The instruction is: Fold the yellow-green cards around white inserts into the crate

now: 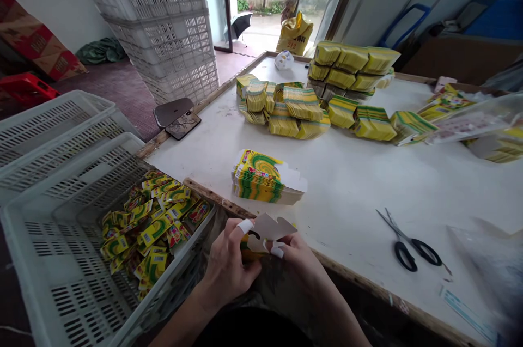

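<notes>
Both my hands hold one small yellow-green carton blank [265, 232] just below the table's front edge, its white flaps sticking up. My left hand [229, 265] curls its fingers round the blank's left side, a white tape band on one fingertip. My right hand [296, 262] pinches the right side, also with a taped fingertip. Directly beyond them a stack of flat printed blanks [263, 178] lies on the white table [359, 183]. To the left a white plastic crate [44, 260] holds several folded yellow boxes [151, 221].
Bundles of more blanks [294, 110] and a taller pile [353, 66] lie at the table's far side. Black scissors [412, 249] lie to the right. Two phones [177, 117] rest at the left corner. Stacked white crates [163, 25] stand behind, by an open doorway.
</notes>
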